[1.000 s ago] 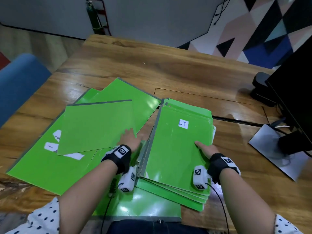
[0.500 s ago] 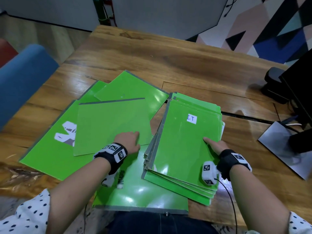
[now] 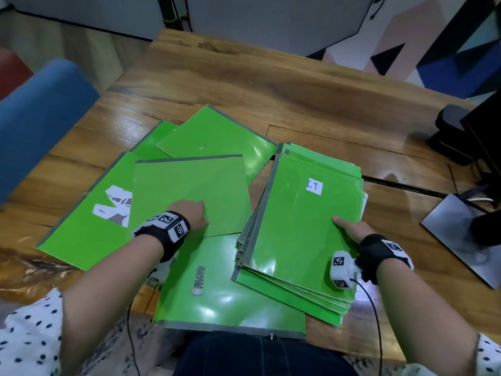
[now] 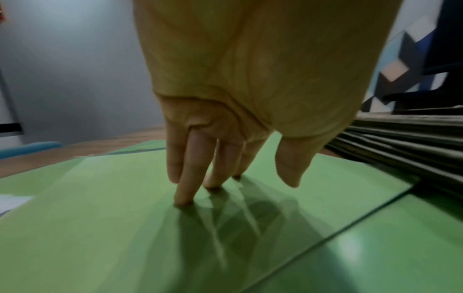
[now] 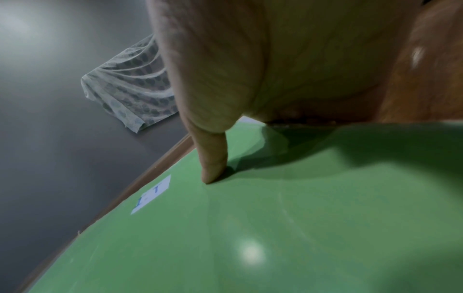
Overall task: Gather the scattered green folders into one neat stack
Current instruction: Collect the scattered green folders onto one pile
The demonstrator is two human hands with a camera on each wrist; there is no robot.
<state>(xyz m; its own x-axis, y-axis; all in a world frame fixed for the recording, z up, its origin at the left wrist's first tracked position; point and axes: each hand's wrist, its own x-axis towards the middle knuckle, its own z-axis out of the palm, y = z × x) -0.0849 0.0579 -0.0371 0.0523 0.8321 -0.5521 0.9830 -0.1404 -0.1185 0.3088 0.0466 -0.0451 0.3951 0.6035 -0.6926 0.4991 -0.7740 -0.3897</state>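
Loose folders [image 3: 89,213] fanned left on table [image 3: 271,85], overlapping. Left hand [image 3: 189,215] flat on top loose folder [image 3: 195,185], fingers [image 4: 185,178] straight, pressing tips — likely to slide it. Stack [image 3: 303,226] to right, edges uneven. Right hand [image 3: 349,229] clamps stack's right edge, thumb on top, probably steadying it.

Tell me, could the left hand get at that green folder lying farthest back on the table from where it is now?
Probably yes. The left hand presses its fingertips on a loose folder; the rear folder lies just beyond, its top uncovered, only its near edge tucked under.
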